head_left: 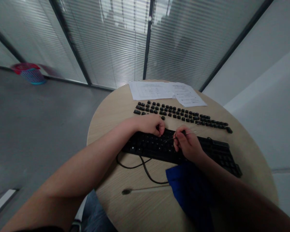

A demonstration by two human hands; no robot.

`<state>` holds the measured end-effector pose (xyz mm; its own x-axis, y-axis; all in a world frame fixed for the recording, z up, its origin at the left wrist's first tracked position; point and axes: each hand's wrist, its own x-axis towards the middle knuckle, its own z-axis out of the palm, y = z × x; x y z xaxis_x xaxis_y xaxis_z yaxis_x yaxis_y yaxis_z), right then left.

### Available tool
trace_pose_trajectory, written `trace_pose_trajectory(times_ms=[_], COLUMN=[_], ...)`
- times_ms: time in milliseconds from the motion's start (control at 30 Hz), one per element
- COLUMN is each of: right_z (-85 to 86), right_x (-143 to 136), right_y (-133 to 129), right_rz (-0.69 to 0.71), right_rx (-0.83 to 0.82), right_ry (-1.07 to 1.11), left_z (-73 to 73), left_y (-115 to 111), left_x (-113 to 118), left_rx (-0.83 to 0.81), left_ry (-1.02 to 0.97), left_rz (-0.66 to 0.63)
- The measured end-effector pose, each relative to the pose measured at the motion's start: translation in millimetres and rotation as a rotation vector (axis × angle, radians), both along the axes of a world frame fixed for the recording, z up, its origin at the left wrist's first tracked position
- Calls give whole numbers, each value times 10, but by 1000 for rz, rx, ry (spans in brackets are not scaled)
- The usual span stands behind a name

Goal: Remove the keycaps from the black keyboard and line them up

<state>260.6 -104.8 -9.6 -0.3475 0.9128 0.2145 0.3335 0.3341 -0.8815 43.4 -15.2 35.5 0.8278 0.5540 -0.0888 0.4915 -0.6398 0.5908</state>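
Note:
A black keyboard [157, 151] lies on the round table under both my hands, with some of its keycaps off. My left hand [148, 124] is over its upper left part, the fingers curled together; anything pinched in them is hidden. In my right hand [188, 145] is a thin wire keycap puller [169, 140], held between thumb and fingers. One wire end points down-left to the keys, while the other sticks out behind the hand. Loose black keycaps [181, 112] stand in rows behind the keyboard, a few partly covered by my left hand.
Printed sheets [152, 90] lie at the far side of the wooden table [108, 119]. A black cable [148, 174] curls in front of the keyboard, near a thin brush-like tool [127, 191] and a blue cloth [183, 183]. A basket [33, 75] stands on the floor at left.

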Motion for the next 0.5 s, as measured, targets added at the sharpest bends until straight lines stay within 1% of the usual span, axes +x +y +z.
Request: trace_pose_trajectory(times_ms=[67, 133, 300, 367, 500], right_z=[-20, -19, 10, 21, 86], right_x=[-4, -15, -44, -47, -33], right_y=[5, 11, 28, 36, 50], right_rz=[-30, -37, -118, -138, -147], right_rx=[-14, 7, 53, 78, 113], right_ry=[67, 60, 34, 41, 38], left_z=[15, 43, 141, 173, 210], left_y=[-2, -8, -39, -66, -138], left_x=[-12, -37, -87, -68, -13], left_rx=[-4, -31, -180, -160, -48], left_ry=[-6, -43, -136, -158, -187], left_rz=[0, -5, 17, 17, 24])
